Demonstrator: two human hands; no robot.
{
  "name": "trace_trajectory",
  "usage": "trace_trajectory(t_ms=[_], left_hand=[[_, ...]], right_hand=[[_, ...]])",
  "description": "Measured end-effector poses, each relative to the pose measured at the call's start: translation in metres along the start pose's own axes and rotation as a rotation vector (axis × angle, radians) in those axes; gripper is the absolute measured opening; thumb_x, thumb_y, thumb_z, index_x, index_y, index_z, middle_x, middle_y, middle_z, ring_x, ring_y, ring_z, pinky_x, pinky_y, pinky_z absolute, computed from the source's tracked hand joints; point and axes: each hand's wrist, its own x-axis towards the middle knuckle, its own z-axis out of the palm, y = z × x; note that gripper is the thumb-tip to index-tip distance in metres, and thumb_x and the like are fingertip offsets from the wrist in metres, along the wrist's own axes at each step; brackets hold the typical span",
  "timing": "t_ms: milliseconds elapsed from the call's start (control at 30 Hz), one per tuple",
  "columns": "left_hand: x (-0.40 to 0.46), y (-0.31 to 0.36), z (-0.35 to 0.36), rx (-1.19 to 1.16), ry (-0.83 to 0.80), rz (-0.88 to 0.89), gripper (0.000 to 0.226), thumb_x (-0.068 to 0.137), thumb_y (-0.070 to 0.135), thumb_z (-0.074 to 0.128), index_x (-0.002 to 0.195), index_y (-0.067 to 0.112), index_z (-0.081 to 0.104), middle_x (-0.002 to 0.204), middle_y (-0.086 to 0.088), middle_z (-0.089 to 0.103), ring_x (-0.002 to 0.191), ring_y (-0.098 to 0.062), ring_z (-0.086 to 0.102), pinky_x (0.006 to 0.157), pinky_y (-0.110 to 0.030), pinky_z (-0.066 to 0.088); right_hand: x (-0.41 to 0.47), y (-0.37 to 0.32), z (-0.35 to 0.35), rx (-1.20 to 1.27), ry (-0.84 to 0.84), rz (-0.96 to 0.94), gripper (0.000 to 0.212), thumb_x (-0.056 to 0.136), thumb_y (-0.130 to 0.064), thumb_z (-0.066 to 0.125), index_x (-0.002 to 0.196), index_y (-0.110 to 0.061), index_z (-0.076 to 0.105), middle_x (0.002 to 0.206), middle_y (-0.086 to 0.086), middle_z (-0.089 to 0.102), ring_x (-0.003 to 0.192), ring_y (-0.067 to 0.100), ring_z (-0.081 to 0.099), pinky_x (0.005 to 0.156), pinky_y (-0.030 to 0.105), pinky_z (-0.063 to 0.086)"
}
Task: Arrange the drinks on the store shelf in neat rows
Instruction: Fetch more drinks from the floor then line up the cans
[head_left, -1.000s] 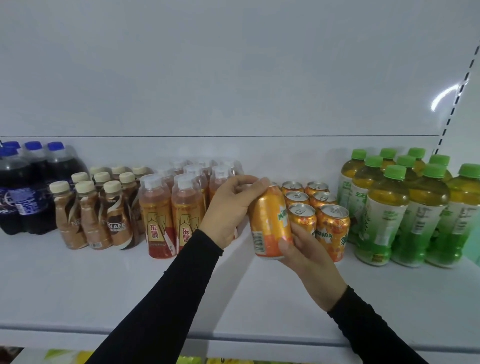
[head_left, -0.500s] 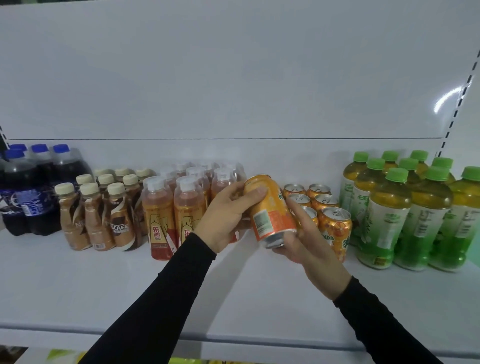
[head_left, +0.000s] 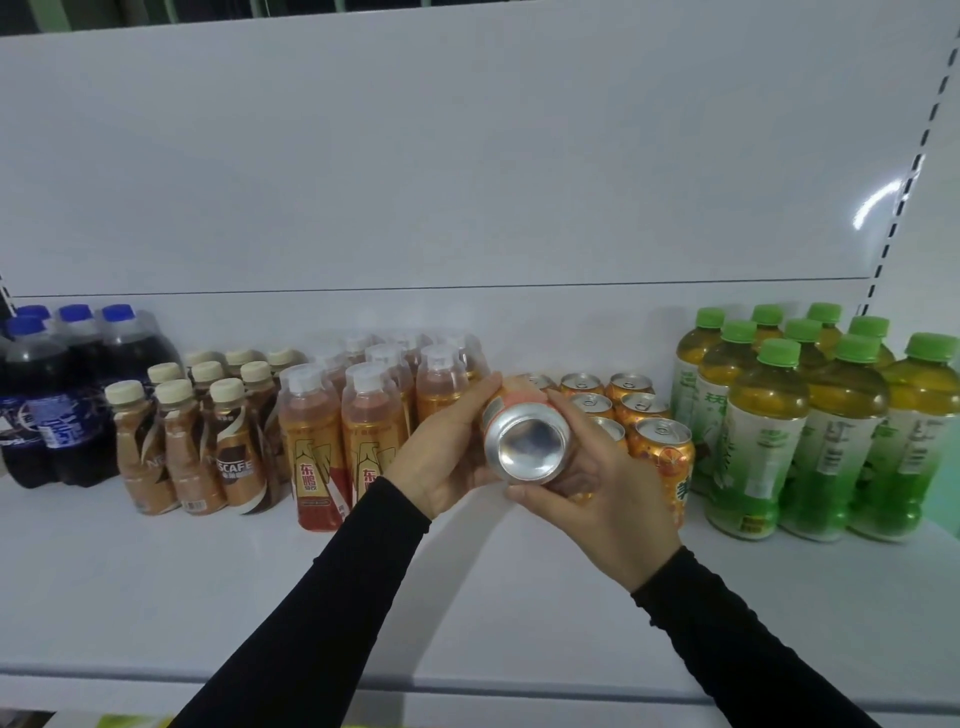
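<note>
1. The orange can (head_left: 527, 441) is off the shelf (head_left: 156, 587), held in the air in front of the can rows near the middle of the shelf, tipped so its silver base faces the camera.
2. The left hand (head_left: 441, 462) grasps the can from its left side, fingers curled over the upper wall; the right hand (head_left: 597, 478) cups it from below and the right, fingers wrapped around it.
3. Risk: tipped this far, the can could slip from the two palms and land on the standing cans (head_left: 660, 447) just behind it, toppling the front one.
4. Risk: setting it down unturned would leave it upside down or label-away, spoiling the row.
5. Risk: the left forearm passes close to the red-labelled bottles (head_left: 314, 457); a sideways swing could knock the front pair toward the shelf's front edge.
6. The green-capped bottles (head_left: 758, 441) toward the right end stand well apart from both hands, so they seem safe.
</note>
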Motion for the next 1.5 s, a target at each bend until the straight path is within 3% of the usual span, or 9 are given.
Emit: trace_trajectory(t_ms=[100, 200, 367, 533, 667, 867, 1100, 1333, 1500], left_hand=[[-0.006, 0.004, 0.002, -0.049, -0.013, -0.022, 0.028, 0.094, 0.035, 0.063, 0.097, 0.008, 0.072, 0.075, -0.008, 0.073, 0.061, -0.018, 0.071, 0.054, -0.029, 0.059], [-0.011, 0.008, 0.001, -0.093, -0.014, -0.053, 0.04, 0.092, 0.035, 0.064, 0.115, 0.003, 0.065, 0.086, -0.015, 0.075, 0.069, -0.026, 0.074, 0.061, -0.036, 0.062], [-0.007, 0.007, -0.005, -0.08, 0.004, -0.052, 0.056, 0.083, 0.04, 0.071, 0.128, 0.007, 0.06, 0.113, -0.021, 0.072, 0.098, -0.038, 0.072, 0.084, -0.049, 0.059], [-0.006, 0.006, -0.006, -0.08, -0.007, -0.013, 0.044, 0.087, 0.036, 0.069, 0.12, 0.007, 0.064, 0.103, -0.019, 0.075, 0.089, -0.034, 0.074, 0.078, -0.045, 0.061], [0.001, 0.005, -0.008, 0.001, 0.013, 0.129, 0.033, 0.088, 0.028, 0.069, 0.114, 0.008, 0.065, 0.104, -0.015, 0.074, 0.09, -0.027, 0.074, 0.079, -0.043, 0.06], [0.002, 0.0, -0.019, 0.368, -0.163, 0.46, 0.056, 0.075, 0.011, 0.082, 0.127, 0.014, 0.064, 0.119, -0.008, 0.071, 0.113, -0.027, 0.066, 0.095, -0.042, 0.054], [-0.013, -0.001, -0.03, 0.626, -0.371, 0.538, 0.074, 0.072, -0.016, 0.077, 0.131, 0.023, 0.055, 0.124, 0.014, 0.066, 0.124, -0.009, 0.058, 0.102, -0.024, 0.045], [-0.025, -0.005, -0.044, 0.58, -0.36, 0.507, 0.068, 0.078, -0.01, 0.075, 0.132, 0.025, 0.054, 0.125, 0.018, 0.066, 0.123, -0.004, 0.057, 0.099, -0.02, 0.046], [-0.032, -0.036, -0.046, 0.46, -0.224, 0.565, 0.052, 0.077, 0.014, 0.081, 0.123, 0.028, 0.061, 0.117, 0.019, 0.067, 0.115, -0.006, 0.062, 0.091, -0.024, 0.052]], right_hand=[[-0.002, 0.007, 0.003, -0.099, -0.018, -0.043, 0.084, 0.071, -0.032, 0.087, 0.138, -0.044, 0.038, 0.101, -0.046, 0.055, 0.084, -0.016, 0.062, 0.074, -0.001, 0.043], [-0.003, 0.013, 0.007, -0.205, -0.023, -0.123, 0.082, 0.077, -0.046, 0.079, 0.147, -0.035, 0.037, 0.117, -0.024, 0.061, 0.099, -0.012, 0.057, 0.078, -0.003, 0.041], [-0.007, 0.028, 0.011, -0.402, -0.014, -0.25, 0.069, 0.089, -0.073, 0.036, 0.15, -0.048, 0.014, 0.109, -0.001, 0.072, 0.091, 0.015, 0.069, 0.071, 0.03, 0.061], [-0.009, 0.027, 0.007, -0.36, -0.111, -0.149, 0.075, 0.082, -0.079, 0.04, 0.145, -0.059, 0.005, 0.125, -0.004, 0.066, 0.105, 0.012, 0.065, 0.085, 0.022, 0.054], [-0.012, 0.023, 0.004, -0.149, -0.229, 0.017, 0.09, 0.065, -0.089, 0.052, 0.137, -0.07, 0.0, 0.137, -0.037, 0.038, 0.115, -0.019, 0.046, 0.09, 0.002, 0.039], [-0.004, 0.024, 0.008, 0.197, -0.211, 0.178, 0.074, 0.079, -0.057, 0.071, 0.142, -0.032, 0.04, 0.125, -0.019, 0.063, 0.115, 0.006, 0.062, 0.095, 0.035, 0.054], [-0.004, 0.036, 0.017, 0.129, -0.078, 0.186, 0.076, 0.072, -0.016, 0.087, 0.135, -0.025, 0.046, 0.122, -0.026, 0.06, 0.119, -0.001, 0.056, 0.094, 0.013, 0.046], [-0.011, 0.037, 0.033, -0.05, 0.042, 0.143, 0.077, 0.068, -0.02, 0.089, 0.127, -0.044, 0.045, 0.121, -0.036, 0.055, 0.115, -0.01, 0.053, 0.093, 0.007, 0.042], [-0.033, 0.038, 0.034, -0.28, 0.07, 0.108, 0.081, 0.07, -0.021, 0.089, 0.14, -0.026, 0.048, 0.137, -0.01, 0.055, 0.127, 0.006, 0.05, 0.103, 0.009, 0.035]])
